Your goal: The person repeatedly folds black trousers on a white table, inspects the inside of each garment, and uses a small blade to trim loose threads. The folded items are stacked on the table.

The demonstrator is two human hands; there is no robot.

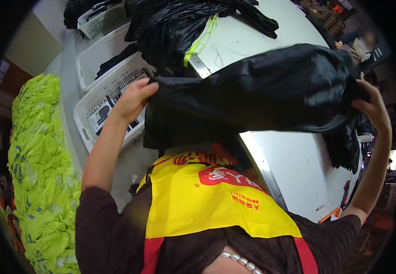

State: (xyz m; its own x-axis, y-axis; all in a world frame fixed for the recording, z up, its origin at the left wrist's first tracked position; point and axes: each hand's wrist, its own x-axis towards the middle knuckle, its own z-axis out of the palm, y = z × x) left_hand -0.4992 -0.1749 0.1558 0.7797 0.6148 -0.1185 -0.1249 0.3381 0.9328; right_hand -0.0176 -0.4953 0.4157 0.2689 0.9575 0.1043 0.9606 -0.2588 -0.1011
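Observation:
A shiny black garment [252, 96] is stretched sideways in front of my chest, above the table's edge. It looks like thin, smooth fabric; its exact kind does not show. At its left end my left hand [136, 98] pinches the upper corner, thumb on top, and a flap hangs below. My right hand [372, 105] grips the other end, where the cloth is bunched and rounded; some of those fingers are hidden behind it. The middle of the garment bulges out between my hands.
A white table [298, 160] with a metal edge carries a black garment heap [175, 32] with a yellow-green strip [202, 39]. White baskets [81, 116] with packed items stand left. Beyond lies a tall yellow-green fabric pile [43, 173]. A person [360, 48] is at far right.

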